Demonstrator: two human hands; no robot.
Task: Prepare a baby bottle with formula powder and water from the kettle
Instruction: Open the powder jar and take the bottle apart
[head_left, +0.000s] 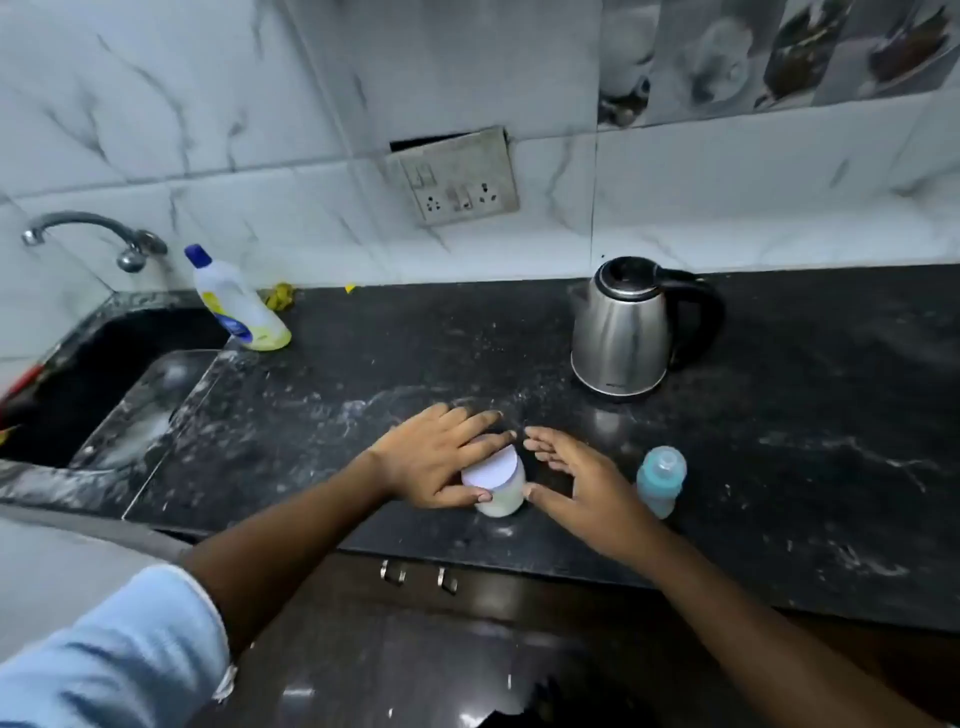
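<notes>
A small clear jar of pale formula powder (500, 491) with a white lid stands on the black counter (363, 374) near its front edge. My left hand (436, 462) wraps around the jar from the left, fingers over the lid and thumb on its front. My right hand (576, 483) hovers just right of the jar, fingers spread, thumb tip close to the jar's side. A blue baby bottle (661, 480) with its cap on stands right of my right hand. The steel kettle (626, 327) with a black handle sits further back, lid shut.
A sink (104, 384) is sunk into the counter at left, under a wall tap (88, 234). A white and yellow liquid bottle with a blue cap (236, 301) stands by the sink. A socket plate (457, 179) hangs loose on the tiled wall. Drawer handles (418, 577) lie below the counter edge.
</notes>
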